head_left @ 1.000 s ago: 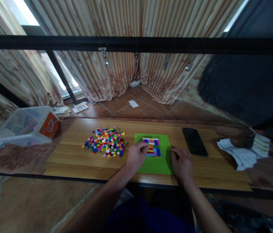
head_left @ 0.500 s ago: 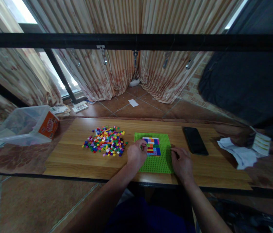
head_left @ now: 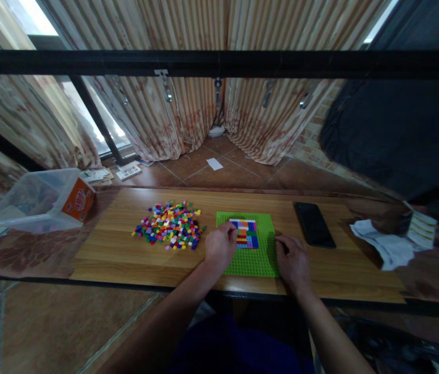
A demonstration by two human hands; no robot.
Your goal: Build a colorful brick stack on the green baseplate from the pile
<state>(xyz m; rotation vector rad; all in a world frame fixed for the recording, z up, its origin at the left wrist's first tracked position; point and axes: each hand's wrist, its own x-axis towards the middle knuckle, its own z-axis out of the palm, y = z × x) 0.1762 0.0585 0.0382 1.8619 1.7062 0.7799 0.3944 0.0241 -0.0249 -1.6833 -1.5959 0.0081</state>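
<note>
A green studded baseplate [head_left: 256,266] lies on the wooden tabletop, carrying a patch of multicoloured toy bricks [head_left: 248,236] in its upper middle. My left hand [head_left: 220,246] reaches over the plate's left side, thumb and fingers pinched together at the left edge of the patch. Whatever is between those fingertips is hidden. At the plate's right edge, my right hand [head_left: 294,261] has its fingers curled, with the fingertips against the rim. A heap of small loose bricks [head_left: 170,224] in many colours spreads to the left of my left hand.
A black phone [head_left: 315,224] lies right of the plate, with crumpled white paper [head_left: 383,244] beyond it. On the far left sits a clear plastic tub [head_left: 40,200] with an orange label. A dark horizontal bar [head_left: 219,63] crosses in front of the curtains.
My left fingertips have shifted slightly at the brick patch; a green bit seen by them before is now hidden. My right hand stays at the plate's edge.
</note>
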